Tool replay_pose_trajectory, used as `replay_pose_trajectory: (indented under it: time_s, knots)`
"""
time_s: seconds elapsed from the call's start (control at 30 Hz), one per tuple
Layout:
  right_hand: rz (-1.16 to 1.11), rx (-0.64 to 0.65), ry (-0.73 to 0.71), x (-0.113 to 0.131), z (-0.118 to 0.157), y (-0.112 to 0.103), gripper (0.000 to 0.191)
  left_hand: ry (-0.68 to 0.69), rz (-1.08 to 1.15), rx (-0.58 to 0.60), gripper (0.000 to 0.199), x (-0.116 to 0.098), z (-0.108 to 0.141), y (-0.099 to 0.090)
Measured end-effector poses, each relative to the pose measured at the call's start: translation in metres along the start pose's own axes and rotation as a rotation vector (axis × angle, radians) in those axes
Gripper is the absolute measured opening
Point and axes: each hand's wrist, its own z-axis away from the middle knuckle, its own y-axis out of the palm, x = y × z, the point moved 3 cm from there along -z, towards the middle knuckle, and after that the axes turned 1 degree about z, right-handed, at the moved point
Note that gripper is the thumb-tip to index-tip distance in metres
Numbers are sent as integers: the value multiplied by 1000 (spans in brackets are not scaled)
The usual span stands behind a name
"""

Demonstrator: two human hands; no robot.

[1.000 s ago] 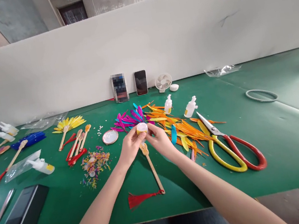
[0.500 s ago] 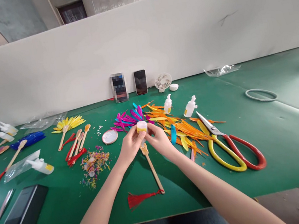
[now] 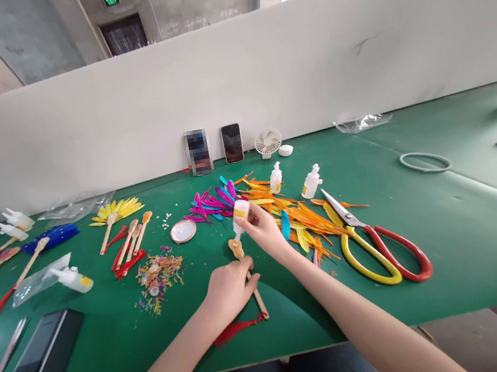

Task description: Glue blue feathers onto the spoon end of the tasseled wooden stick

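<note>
In my right hand (image 3: 263, 229) is a white glue bottle (image 3: 240, 213) with a yellow label, tipped nozzle-down over the head of a wooden fan handle (image 3: 259, 298). My left hand (image 3: 231, 285) grips that handle just below its head, pressing it near the table. A red tassel (image 3: 237, 329) hangs off the handle's lower end. Purple and blue feathers (image 3: 213, 203) lie behind the bottle, and orange feathers (image 3: 315, 216) spread to the right. A round white lid (image 3: 183, 231) rests to the left, near a heap of colourful scraps (image 3: 161, 273).
Large scissors (image 3: 372, 241) lie open at the right, before a grey ring (image 3: 424, 161). Two more glue bottles (image 3: 311, 182) stand behind the feathers. Left are a yellow feather fan (image 3: 116, 213), tasselled handles (image 3: 132, 243), a lying bottle (image 3: 72, 279) and a black box (image 3: 35, 364).
My left hand has left the bottle and moved down onto the wooden handle. My right hand now holds the bottle alone, nozzle down. The view has shifted slightly.
</note>
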Motion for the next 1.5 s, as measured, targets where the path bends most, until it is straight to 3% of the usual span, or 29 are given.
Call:
replay_pose_trajectory:
  time_s: [0.27, 0.7, 0.93, 1.1, 1.3, 1.5]
  knots:
    - [101, -47, -94, 13, 3, -5, 21, 2, 47, -139, 10, 9, -8, 6]
    - [190, 175, -75, 10, 6, 4, 19, 33, 1, -118, 12, 10, -11, 11]
    - [255, 80, -72, 8, 3, -1, 19, 38, -4, -132, 12, 10, -11, 10]
    - [255, 163, -96, 11, 4, 1, 19, 31, -11, -112, 11, 10, -12, 10]
    - [316, 54, -84, 8, 2, -1, 19, 23, -27, -121, 13, 10, -12, 10]
    - [244, 132, -111, 11, 5, 5, 16, 8, -48, -106, 14, 10, -12, 10]
